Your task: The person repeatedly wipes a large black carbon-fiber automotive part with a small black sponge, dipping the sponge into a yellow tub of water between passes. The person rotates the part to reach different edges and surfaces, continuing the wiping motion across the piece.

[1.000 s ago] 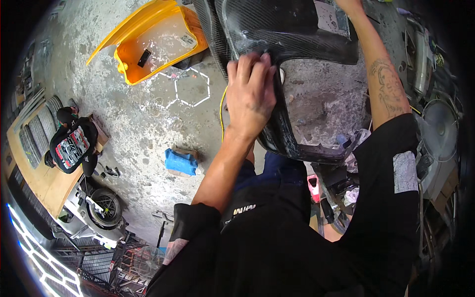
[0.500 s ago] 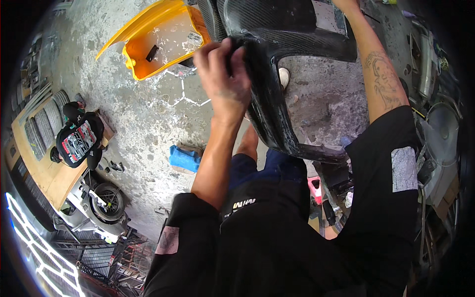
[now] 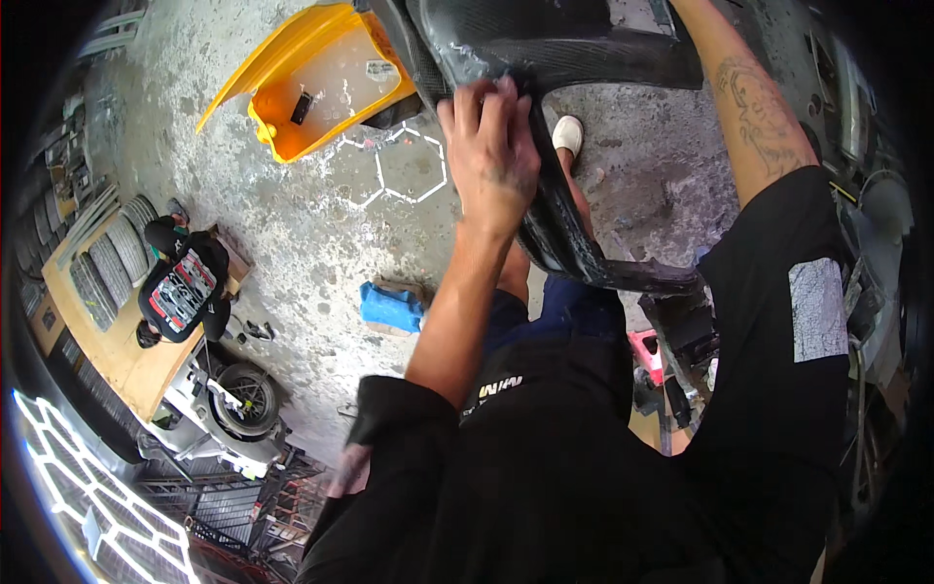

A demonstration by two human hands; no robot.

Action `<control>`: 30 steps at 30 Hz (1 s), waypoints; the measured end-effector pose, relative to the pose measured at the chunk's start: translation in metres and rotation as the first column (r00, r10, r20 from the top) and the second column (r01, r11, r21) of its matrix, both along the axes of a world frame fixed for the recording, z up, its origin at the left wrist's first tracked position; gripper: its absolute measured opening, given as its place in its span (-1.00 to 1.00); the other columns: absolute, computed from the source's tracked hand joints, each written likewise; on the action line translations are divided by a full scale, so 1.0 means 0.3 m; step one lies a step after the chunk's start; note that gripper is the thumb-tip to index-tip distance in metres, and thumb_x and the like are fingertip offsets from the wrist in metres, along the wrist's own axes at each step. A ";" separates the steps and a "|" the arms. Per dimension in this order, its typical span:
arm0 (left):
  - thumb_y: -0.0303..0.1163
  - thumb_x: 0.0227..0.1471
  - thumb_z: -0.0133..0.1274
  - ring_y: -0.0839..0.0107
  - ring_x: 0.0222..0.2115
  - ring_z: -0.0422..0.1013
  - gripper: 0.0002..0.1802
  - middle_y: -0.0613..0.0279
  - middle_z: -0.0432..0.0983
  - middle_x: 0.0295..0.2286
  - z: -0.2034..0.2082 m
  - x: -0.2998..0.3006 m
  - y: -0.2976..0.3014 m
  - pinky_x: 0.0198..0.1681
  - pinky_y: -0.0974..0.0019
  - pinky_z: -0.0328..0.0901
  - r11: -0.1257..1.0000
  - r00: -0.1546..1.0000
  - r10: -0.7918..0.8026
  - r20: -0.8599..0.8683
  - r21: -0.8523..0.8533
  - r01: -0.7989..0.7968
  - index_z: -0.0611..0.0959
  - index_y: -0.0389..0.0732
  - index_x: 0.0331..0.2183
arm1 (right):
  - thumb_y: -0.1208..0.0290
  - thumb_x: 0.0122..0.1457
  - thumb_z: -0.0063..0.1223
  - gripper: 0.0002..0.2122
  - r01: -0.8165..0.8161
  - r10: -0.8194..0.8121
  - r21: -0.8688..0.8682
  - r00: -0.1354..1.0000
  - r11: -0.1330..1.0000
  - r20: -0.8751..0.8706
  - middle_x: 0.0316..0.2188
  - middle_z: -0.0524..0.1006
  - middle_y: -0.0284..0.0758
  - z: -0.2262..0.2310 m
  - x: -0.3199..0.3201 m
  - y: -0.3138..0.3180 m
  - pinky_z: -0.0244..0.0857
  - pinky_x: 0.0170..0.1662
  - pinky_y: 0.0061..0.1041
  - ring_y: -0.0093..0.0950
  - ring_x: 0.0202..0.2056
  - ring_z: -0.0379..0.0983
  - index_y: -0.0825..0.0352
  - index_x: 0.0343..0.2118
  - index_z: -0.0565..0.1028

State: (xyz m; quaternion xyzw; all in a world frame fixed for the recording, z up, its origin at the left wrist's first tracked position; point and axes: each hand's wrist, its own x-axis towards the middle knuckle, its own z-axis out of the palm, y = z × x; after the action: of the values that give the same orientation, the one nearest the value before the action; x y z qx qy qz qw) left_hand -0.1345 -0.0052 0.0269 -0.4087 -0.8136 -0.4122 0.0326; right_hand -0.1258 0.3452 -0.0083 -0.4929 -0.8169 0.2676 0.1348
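Note:
A large black carbon-fibre body panel (image 3: 603, 60) with a woven sheen fills the top of the head view. Its narrow arm curves down toward my legs and bends right into a ledge (image 3: 647, 276). My left hand (image 3: 491, 161) is closed, its fingers curled and pressed onto the panel where the arm begins. Something dark shows at the fingertips, but I cannot make out what they hold. Pale, wet-looking smears mark the panel above the fingers. My right forearm (image 3: 754, 107) reaches up along the panel's right side; the hand lies beyond the upper edge.
An open yellow tub (image 3: 336, 122) of cloudy water holds a small black block (image 3: 302, 107). A blue cloth (image 3: 391, 308) lies on the stained concrete floor. At left a person (image 3: 185, 282) bends by a wooden table (image 3: 122, 360) near tyres and a motorcycle (image 3: 238, 409). Clutter lines the right.
My left hand has slid right and slightly down along the panel. The view has shifted, so the floor things sit further right. My right hand has passed out of view at the top.

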 end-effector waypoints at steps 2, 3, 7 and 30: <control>-0.61 -0.03 0.29 0.02 -0.25 0.41 -0.73 0.07 0.50 -0.25 0.009 0.030 -0.005 -0.18 0.08 0.35 1.000 0.999 -0.013 0.038 -0.003 0.013 0.65 -0.24 -0.23 | 0.31 0.16 -0.03 -0.47 0.042 -0.042 0.179 0.999 0.983 -0.005 -0.03 0.55 0.19 -0.025 0.026 0.028 0.34 0.14 -0.07 0.10 0.04 0.48 0.39 0.20 0.38; -0.62 -0.03 0.29 0.02 -0.25 0.41 -0.73 0.06 0.50 -0.25 0.020 0.028 -0.021 -0.18 0.08 0.34 0.999 0.998 -0.012 0.055 -0.036 0.014 0.65 -0.24 -0.23 | 0.31 0.16 -0.03 -0.47 0.045 -0.045 0.168 0.999 0.985 -0.006 -0.03 0.55 0.19 -0.028 0.015 0.016 0.34 0.14 -0.07 0.10 0.04 0.48 0.39 0.20 0.38; -0.63 -0.03 0.28 0.01 -0.24 0.40 -0.73 0.05 0.50 -0.25 0.011 0.009 -0.010 -0.16 0.09 0.33 1.000 0.999 0.000 0.050 -0.031 0.001 0.65 -0.25 -0.22 | 0.26 0.18 -0.04 -0.46 0.052 -0.055 0.109 0.998 0.993 0.026 0.00 0.53 0.17 -0.055 0.000 0.034 0.33 0.15 -0.06 0.10 0.06 0.47 0.39 0.21 0.37; -0.62 -0.01 0.28 0.00 -0.22 0.42 -0.74 0.00 0.47 -0.22 0.002 0.002 -0.010 -0.15 0.11 0.36 1.000 0.998 0.030 0.056 0.005 -0.030 0.64 -0.26 -0.22 | 0.25 0.22 -0.05 -0.49 0.028 -0.025 0.082 0.999 0.996 -0.030 -0.02 0.53 0.19 -0.031 -0.005 -0.005 0.33 0.12 -0.07 0.11 0.05 0.46 0.40 0.20 0.38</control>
State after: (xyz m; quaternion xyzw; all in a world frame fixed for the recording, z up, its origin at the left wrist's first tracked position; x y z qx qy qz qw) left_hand -0.1339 -0.0081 0.0275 -0.3848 -0.8191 -0.4251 0.0173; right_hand -0.1273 0.3439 -0.0176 -0.4938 -0.8186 0.2389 0.1703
